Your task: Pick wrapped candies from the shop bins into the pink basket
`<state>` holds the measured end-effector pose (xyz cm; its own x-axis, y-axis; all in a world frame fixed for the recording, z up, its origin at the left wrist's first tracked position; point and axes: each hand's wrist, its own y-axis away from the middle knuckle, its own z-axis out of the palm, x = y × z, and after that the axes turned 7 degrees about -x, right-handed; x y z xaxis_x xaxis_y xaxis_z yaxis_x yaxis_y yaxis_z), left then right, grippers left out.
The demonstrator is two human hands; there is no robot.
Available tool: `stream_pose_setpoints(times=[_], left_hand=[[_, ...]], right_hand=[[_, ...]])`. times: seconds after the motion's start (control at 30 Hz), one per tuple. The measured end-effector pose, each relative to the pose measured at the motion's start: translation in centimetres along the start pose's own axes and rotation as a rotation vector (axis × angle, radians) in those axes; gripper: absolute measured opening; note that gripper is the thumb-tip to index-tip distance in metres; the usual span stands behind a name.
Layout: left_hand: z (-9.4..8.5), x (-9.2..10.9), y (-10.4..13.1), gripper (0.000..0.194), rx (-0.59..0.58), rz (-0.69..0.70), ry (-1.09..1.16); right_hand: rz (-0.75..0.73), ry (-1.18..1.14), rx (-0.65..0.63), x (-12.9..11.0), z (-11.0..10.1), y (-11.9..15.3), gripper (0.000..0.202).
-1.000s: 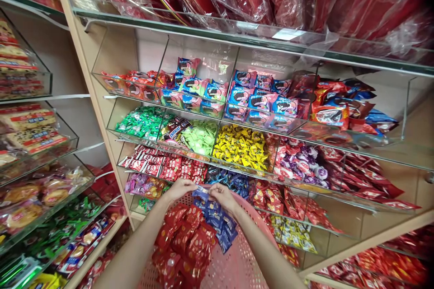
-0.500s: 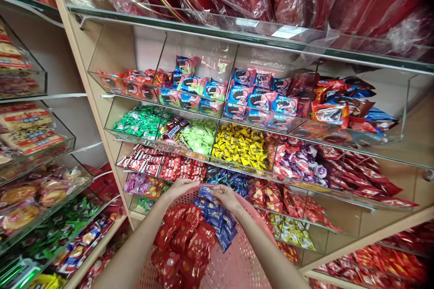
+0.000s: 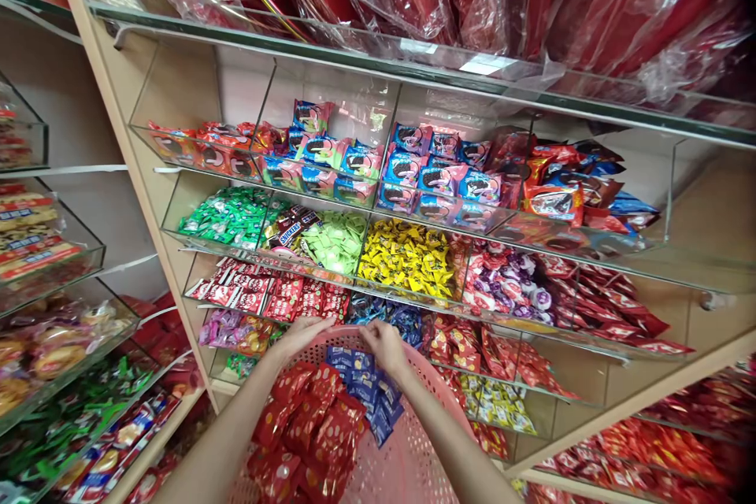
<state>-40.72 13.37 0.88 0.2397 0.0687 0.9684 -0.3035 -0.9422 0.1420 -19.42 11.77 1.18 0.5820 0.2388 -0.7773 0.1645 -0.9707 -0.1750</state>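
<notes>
A pink perforated plastic basket (image 3: 413,441) is in front of me below the shelves. My left hand (image 3: 302,337) is closed on its far left rim, with the fingertips partly hidden. My right hand (image 3: 383,346) is at the far rim, its fingers bent over the edge and closed on it. No packet shows between those fingers. Inside the basket, red packets with gold spots (image 3: 313,433) are heaped on the left. Small dark blue packets (image 3: 369,386) lie beside them, under my right wrist. Dark blue wrapped sweets (image 3: 390,319) fill a shelf bin just behind my right hand.
Clear bins hold yellow wrapped sweets (image 3: 407,256), green wrapped sweets (image 3: 224,216), purple-and-white sweets (image 3: 508,279) and blue-pink cookie packs (image 3: 437,177). Above runs a glass shelf edge (image 3: 378,63) with red items in plastic. More bins with packaged bread (image 3: 56,354) stand left.
The blue packet my right hand held is out of its fingers, which have moved to the basket's rim. The shelves have shifted left in view. My left hand stays on the rim.
</notes>
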Motion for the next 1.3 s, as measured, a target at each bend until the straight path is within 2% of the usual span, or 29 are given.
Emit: stream_pose_setpoints(times=[0.03, 0.1, 0.17, 0.23, 0.33, 0.47, 0.67, 0.73, 0.9, 1.1, 1.3], left_hand=[[0.0, -0.4, -0.3, 0.044, 0.04, 0.008, -0.045], [-0.1, -1.0, -0.9, 0.041, 0.093, 0.024, -0.103], [-0.2, -1.5, -1.4, 0.039, 0.078, 0.045, -0.111], [-0.3, -1.8, -1.8, 0.038, 0.034, 0.056, -0.107], [-0.4, -2.2, -2.2, 0.038, -0.014, 0.065, -0.112], [-0.7, -2.7, -2.5, 0.039, -0.022, 0.073, -0.132], [-0.7, -2.8, -2.4, 0.039, -0.035, 0.069, -0.141], [-0.6, -2.7, -2.4, 0.04, -0.037, 0.067, -0.134], [-0.4, -2.6, -2.3, 0.04, -0.029, 0.058, -0.126], [-0.4, -2.1, -1.8, 0.038, -0.023, 0.05, -0.147], [-0.2, -1.6, -1.4, 0.039, -0.028, 0.049, -0.152]], right_hand=[[-0.005, 0.111, 0.044, 0.3, -1.3, -0.2, 0.03], [0.052, 0.297, 0.055, 1.3, -3.9, -0.7, 0.029], [0.124, 0.427, 0.012, 2.7, -6.0, -1.2, 0.021], [0.174, 0.483, -0.035, 4.1, -7.1, -1.7, 0.015], [0.222, 0.526, -0.079, 5.5, -7.0, -2.3, 0.014], [0.269, 0.552, -0.135, 6.1, -5.8, -2.7, 0.017], [0.238, 0.52, -0.218, 6.4, -5.7, -3.0, 0.011], [0.245, 0.525, -0.207, 6.5, -5.9, -3.0, 0.012], [0.341, 0.609, -0.084, 6.1, -6.1, -3.1, 0.028], [0.416, 0.691, -0.115, 5.2, -5.7, -3.0, 0.025], [0.37, 0.746, -0.095, 3.8, -6.2, -2.7, 0.033]])
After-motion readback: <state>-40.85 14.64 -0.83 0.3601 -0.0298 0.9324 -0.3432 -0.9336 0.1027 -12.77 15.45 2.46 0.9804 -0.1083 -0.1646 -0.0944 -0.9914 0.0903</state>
